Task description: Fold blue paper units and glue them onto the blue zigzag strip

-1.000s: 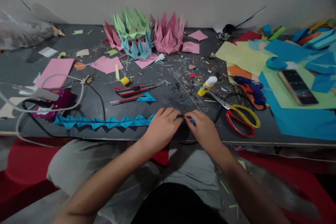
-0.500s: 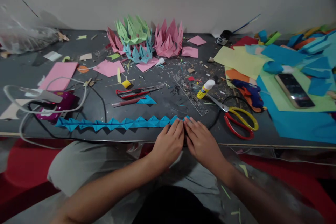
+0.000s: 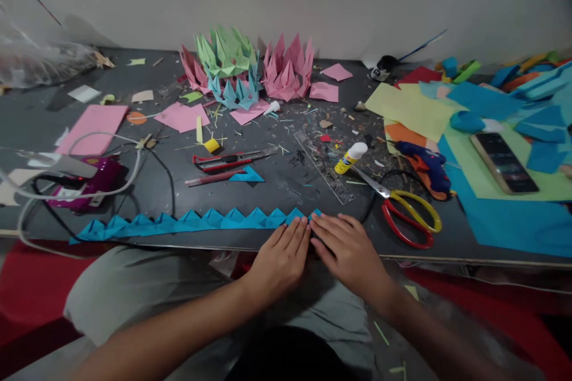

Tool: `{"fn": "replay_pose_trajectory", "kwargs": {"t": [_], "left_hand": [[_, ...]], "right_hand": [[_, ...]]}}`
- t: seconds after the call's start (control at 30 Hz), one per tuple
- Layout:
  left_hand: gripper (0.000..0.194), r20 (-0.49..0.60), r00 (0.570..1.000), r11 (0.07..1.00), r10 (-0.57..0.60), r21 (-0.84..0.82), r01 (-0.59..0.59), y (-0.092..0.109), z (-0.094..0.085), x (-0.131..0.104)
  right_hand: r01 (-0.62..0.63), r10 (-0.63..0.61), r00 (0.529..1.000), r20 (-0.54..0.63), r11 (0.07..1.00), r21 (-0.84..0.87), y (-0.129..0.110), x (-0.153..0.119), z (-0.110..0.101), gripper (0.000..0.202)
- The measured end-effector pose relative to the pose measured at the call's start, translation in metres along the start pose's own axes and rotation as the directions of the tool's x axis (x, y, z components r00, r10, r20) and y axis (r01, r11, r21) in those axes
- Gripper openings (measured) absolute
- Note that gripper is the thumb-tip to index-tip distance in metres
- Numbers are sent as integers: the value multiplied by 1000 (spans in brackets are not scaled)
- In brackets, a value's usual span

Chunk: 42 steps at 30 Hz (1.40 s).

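Note:
A long blue folded-paper strip (image 3: 179, 224) lies along the front edge of the table, with a row of triangular points along its upper side. My left hand (image 3: 282, 256) is closed on the strip near its right end, its fingers together over the paper. Right beside it, my right hand (image 3: 346, 247) grips the very end, fingertips almost touching those of the left. Both hands hide part of the strip's end. Behind the strip lie a small blue folded piece (image 3: 248, 175), a dark red pencil-like stick (image 3: 208, 180) and a red-and-black box cutter (image 3: 227, 159).
Scissors (image 3: 395, 205), a glue stick (image 3: 351, 158), a clear ruler (image 3: 322, 166) and a glue gun (image 3: 426, 166) are to the right. A phone (image 3: 504, 164) rests on coloured paper. Folded-paper crowns (image 3: 288, 71) stand behind; a purple cabled device (image 3: 92, 181) sits left.
The strip's left part has rolled over and dropped toward the table edge; its points now face away from me along one side. Both hands stay at its right end.

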<state>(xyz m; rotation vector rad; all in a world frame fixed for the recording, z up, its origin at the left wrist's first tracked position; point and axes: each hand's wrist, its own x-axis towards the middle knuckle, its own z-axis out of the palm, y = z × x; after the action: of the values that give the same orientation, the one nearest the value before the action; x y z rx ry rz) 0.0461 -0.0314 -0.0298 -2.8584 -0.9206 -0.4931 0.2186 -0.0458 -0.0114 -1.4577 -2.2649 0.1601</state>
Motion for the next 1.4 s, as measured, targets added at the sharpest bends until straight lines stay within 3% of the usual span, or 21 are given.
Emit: {"fn": "replay_pose_trajectory", "kwargs": {"t": [0.1, 0.17, 0.3, 0.47, 0.9, 1.07, 1.23, 1.4], "left_hand": [[33, -11, 1000, 999, 13, 39, -12, 0, -3, 4], [32, -23, 999, 998, 44, 54, -43, -2, -4, 5], [34, 0, 988, 984, 151, 91, -151, -10, -5, 1], [37, -7, 977, 975, 212, 72, -211, -20, 0, -5], [36, -50, 977, 977, 209, -32, -211, -25, 3, -5], [36, -53, 976, 976, 210, -52, -213, -26, 2, -5], [35, -48, 978, 975, 205, -76, -208, -26, 0, -5], [34, -33, 983, 978, 182, -101, -184, -26, -2, -5]], "right_hand": [[-85, 78, 996, 48, 984, 159, 17, 23, -8, 17], [-143, 145, 989, 7, 970, 195, 28, 39, -7, 10], [-192, 186, 981, 50, 952, 238, 38, 54, 4, 16], [-267, 281, 960, 7, 902, 340, 39, 51, 9, 17], [-299, 267, 954, 136, 867, 399, 45, 49, 3, 13], [-347, 345, 935, 80, 847, 403, 46, 50, 2, 13], [-336, 302, 942, 148, 851, 403, 50, 50, 3, 12], [-336, 359, 933, 41, 820, 464, 54, 48, 5, 14]]}}
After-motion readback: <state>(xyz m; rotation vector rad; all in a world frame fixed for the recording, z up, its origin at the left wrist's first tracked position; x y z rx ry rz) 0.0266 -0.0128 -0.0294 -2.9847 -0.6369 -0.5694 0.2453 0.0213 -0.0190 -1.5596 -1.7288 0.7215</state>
